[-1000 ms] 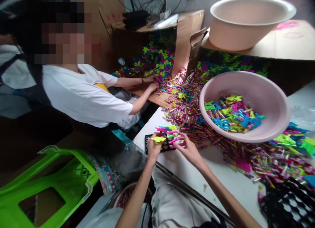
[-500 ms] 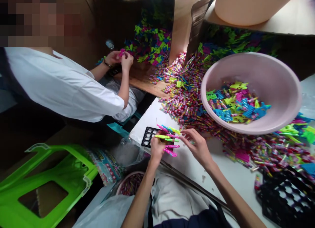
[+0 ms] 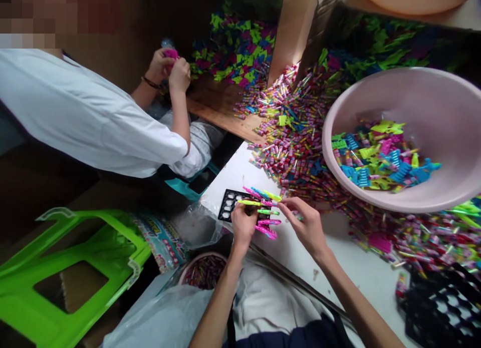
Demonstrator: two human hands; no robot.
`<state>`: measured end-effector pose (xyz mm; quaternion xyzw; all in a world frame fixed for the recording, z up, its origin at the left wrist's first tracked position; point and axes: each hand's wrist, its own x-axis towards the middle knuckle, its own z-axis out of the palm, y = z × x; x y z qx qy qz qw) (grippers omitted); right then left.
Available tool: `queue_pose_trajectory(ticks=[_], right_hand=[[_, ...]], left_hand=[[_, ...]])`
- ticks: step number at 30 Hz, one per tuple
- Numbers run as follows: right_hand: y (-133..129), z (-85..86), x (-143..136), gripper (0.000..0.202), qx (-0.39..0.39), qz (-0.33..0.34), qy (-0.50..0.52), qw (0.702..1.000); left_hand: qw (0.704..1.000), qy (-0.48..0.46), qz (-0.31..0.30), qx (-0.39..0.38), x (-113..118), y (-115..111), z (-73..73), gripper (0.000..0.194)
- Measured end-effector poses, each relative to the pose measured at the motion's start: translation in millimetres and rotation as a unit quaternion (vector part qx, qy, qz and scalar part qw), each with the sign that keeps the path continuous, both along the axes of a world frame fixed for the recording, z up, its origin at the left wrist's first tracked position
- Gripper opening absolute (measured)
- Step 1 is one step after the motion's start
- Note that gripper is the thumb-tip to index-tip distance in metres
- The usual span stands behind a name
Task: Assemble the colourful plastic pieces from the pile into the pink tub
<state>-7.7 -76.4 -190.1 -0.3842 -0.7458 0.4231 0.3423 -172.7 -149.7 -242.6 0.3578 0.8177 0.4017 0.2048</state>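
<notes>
My left hand (image 3: 243,223) is closed round a bunch of thin plastic pieces (image 3: 267,213) in pink, yellow, green and blue, which fan out to the right. The bunch is over a black perforated tray (image 3: 227,204) at the white table's (image 3: 235,175) near edge. My right hand (image 3: 304,220) pinches at the right tip of a pink piece in the bunch, thumb and forefinger together. Small pink, red and yellow tubes (image 3: 300,157) lie heaped behind my hands.
A large pink basin (image 3: 443,137) with coloured pieces stands right. Black perforated trays (image 3: 447,303) lie lower right. A person in a white shirt (image 3: 93,112) holds a pink piece at left. A green stool (image 3: 82,303) and a tub of tubes (image 3: 205,273) are lower left.
The view has shifted, so the basin appears farther right. My right fingertips have closed on the end of a piece. The other person's hands appear lower and nearer the pink piece.
</notes>
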Motion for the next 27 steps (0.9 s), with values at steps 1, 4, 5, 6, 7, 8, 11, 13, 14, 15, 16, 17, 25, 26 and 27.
queue_pose_trajectory(ticks=[1, 4, 5, 6, 7, 8, 11, 13, 14, 15, 16, 17, 25, 26, 27], right_hand=[[-1, -0.4, 0, 0.015, -0.005, -0.004, 0.0, 1.0], [-5, -1.7, -2, 0.016, -0.026, -0.028, -0.004, 0.999], [-6, -1.8, -2, 0.016, -0.032, -0.035, -0.006, 0.999], [-6, -1.7, -2, 0.017, -0.038, -0.041, -0.009, 0.998], [-7, -1.3, -3, 0.017, -0.041, -0.046, -0.011, 0.998], [-7, -0.7, -3, 0.018, -0.044, -0.048, -0.012, 0.998], [-8, 1.7, -5, 0.02, -0.051, -0.052, -0.015, 0.997], [-8, 2.9, -6, 0.021, -0.056, -0.054, -0.019, 0.997], [-8, 3.1, -6, 0.022, -0.058, -0.057, -0.021, 0.996], [-8, 3.2, -6, 0.023, -0.06, -0.059, -0.022, 0.996], [-8, 3.0, -6, 0.023, -0.063, -0.061, -0.023, 0.996], [-9, 2.6, -5, 0.024, -0.066, -0.063, -0.023, 0.996], [-7, 8.5, -7, 0.017, 0.024, -0.052, -0.035, 0.998], [-4, 11.4, -9, 0.016, 0.072, -0.036, -0.046, 0.996], [-1, 14.7, -12, 0.015, 0.12, -0.013, -0.064, 0.991]], left_hand=[[1.0, 0.004, 0.0, -0.004, -1, 1, 0.3, 0.008], [1.0, 0.016, -0.01, -0.006, -4, 2, -0.8, 0.008], [1.0, 0.02, -0.017, -0.004, -4, 2, -1.6, 0.009], [0.999, 0.023, -0.025, -0.002, -4, 1, -2.4, 0.011], [0.999, 0.026, -0.036, 0.0, -5, 0, -2.9, 0.013], [0.998, 0.027, -0.048, 0.003, -5, -1, -3.1, 0.016], [0.995, 0.027, -0.093, 0.014, -5, -3, -1.2, 0.024], [0.993, 0.026, -0.116, 0.017, -6, -3, 1.6, 0.026], [0.992, 0.026, -0.125, 0.016, -7, -2, 3.1, 0.027], [0.991, 0.026, -0.133, 0.014, -8, 0, 4.6, 0.028], [0.99, 0.025, -0.141, 0.011, -9, 2, 5.9, 0.029], [0.988, 0.024, -0.15, 0.008, -10, 3, 6.9, 0.03], [0.981, 0.028, -0.19, 0.007, -14, 4, 3.0, 0.039], [0.981, 0.033, -0.192, 0.009, -14, 3, 1.6, 0.038], [0.98, 0.038, -0.193, 0.011, -15, 3, 0.2, 0.038]])
